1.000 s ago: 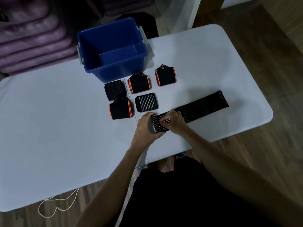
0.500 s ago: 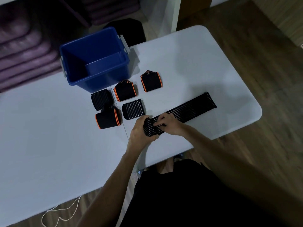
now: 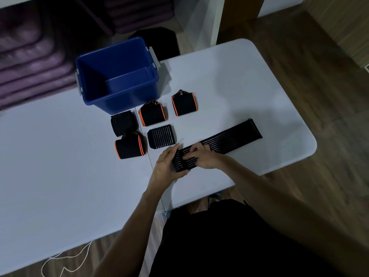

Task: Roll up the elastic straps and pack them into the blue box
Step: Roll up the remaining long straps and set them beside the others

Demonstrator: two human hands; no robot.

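We clasp the rolled end of the long black ribbed elastic strap (image 3: 223, 139) in both grips, left hand (image 3: 166, 166) and right hand (image 3: 203, 156); its flat length runs far-right across the surface.

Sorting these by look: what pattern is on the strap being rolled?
Black with thin pale lengthwise stripes on the strap, head view.

The blue box (image 3: 127, 100) is smooth, slightly shiny plastic with pale plastic clips. The long strap (image 3: 223, 137) is black stretchy cloth with thin ribs along it. 3 rolled straps, like this one (image 3: 184, 104), are soft matt black cloth with orange edges. The worktop (image 3: 60, 166) is smooth, matt white. The floor (image 3: 329, 96) looks like brown wood.
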